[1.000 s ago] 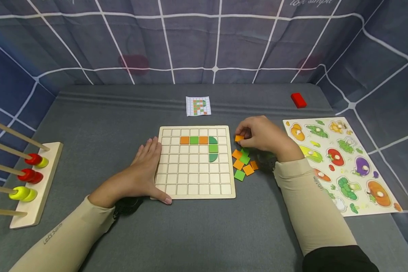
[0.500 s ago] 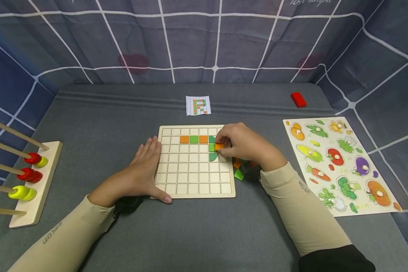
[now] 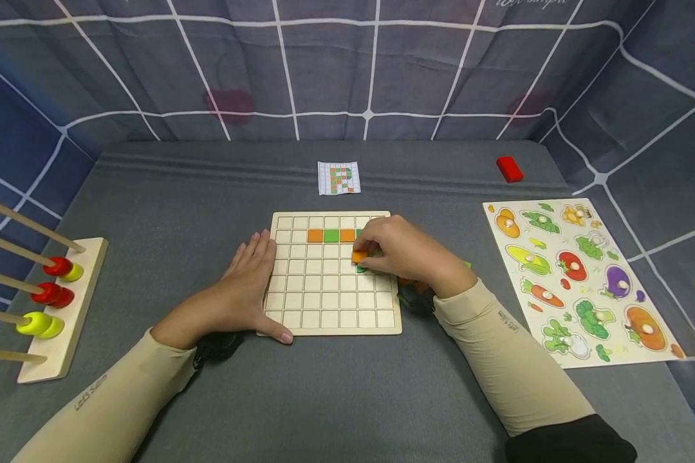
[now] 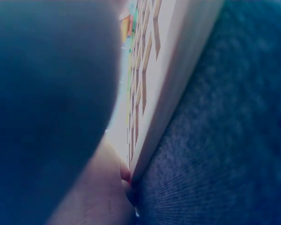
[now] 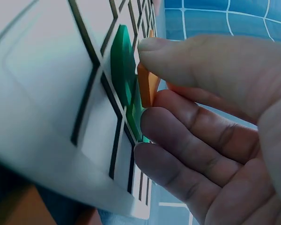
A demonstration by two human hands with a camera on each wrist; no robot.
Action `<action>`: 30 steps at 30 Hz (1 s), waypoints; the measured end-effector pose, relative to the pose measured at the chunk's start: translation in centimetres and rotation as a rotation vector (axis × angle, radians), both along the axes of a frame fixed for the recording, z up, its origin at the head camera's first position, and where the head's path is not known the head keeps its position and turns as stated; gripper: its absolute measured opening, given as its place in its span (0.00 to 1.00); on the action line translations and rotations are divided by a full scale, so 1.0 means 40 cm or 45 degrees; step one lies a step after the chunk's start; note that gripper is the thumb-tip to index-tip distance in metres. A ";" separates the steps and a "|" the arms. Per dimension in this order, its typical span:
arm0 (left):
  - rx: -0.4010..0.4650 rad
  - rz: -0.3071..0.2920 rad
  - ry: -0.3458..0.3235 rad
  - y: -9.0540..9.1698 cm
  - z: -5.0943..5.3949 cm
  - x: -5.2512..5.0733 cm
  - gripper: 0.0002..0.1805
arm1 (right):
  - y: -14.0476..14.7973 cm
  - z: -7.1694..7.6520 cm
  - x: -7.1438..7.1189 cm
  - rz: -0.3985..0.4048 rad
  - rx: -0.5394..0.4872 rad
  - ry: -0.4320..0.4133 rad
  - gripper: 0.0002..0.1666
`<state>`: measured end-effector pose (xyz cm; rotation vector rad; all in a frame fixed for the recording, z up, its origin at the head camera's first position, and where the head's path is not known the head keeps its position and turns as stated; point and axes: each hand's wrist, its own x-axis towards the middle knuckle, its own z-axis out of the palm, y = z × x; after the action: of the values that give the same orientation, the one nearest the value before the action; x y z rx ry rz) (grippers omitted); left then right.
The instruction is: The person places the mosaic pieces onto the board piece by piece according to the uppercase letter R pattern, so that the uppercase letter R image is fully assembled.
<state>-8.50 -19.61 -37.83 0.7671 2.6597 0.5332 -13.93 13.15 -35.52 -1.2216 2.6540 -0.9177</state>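
A wooden grid board [image 3: 313, 302] lies flat on the grey table. Along its left edge rests my left hand [image 3: 240, 292], fingers straight and thumb spread at the near corner. My right hand [image 3: 402, 251] pinches an orange square tile [image 3: 359, 256] between thumb and fingers, over the board's upper right part. In the right wrist view this orange tile [image 5: 146, 86] is tilted beside a green rounded tile [image 5: 122, 65] set in the grid. An orange tile [image 3: 315, 236], a green tile [image 3: 331, 236] and another orange tile [image 3: 347, 236] form a row. My right hand partly hides the green column.
Loose orange and green tiles [image 3: 407, 281] lie right of the board, mostly under my right wrist. Behind the board is a small pattern card [image 3: 339, 178]. A vegetable puzzle [image 3: 556, 350] and red block [image 3: 509, 169] are at right, a bead stand [image 3: 87, 283] at left.
My right hand has carried the orange tile from the loose pile leftward onto the board area, above the green pieces. The left hand has stayed in place.
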 end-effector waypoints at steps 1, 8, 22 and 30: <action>0.000 -0.001 -0.001 0.000 0.000 -0.001 0.95 | -0.002 -0.001 0.001 0.007 -0.007 0.001 0.07; -0.016 -0.004 0.000 0.000 -0.005 -0.005 0.95 | -0.016 -0.008 0.008 0.025 -0.015 -0.005 0.07; -0.038 0.001 0.009 -0.004 -0.007 -0.003 0.97 | -0.041 -0.011 0.019 0.011 -0.015 -0.023 0.09; -0.031 -0.007 0.018 -0.005 -0.007 -0.003 0.96 | -0.049 -0.015 0.024 -0.022 0.016 -0.023 0.09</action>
<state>-8.62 -19.80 -38.12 0.7735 2.6716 0.4947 -12.98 11.19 -36.11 -1.1842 2.6564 -0.9091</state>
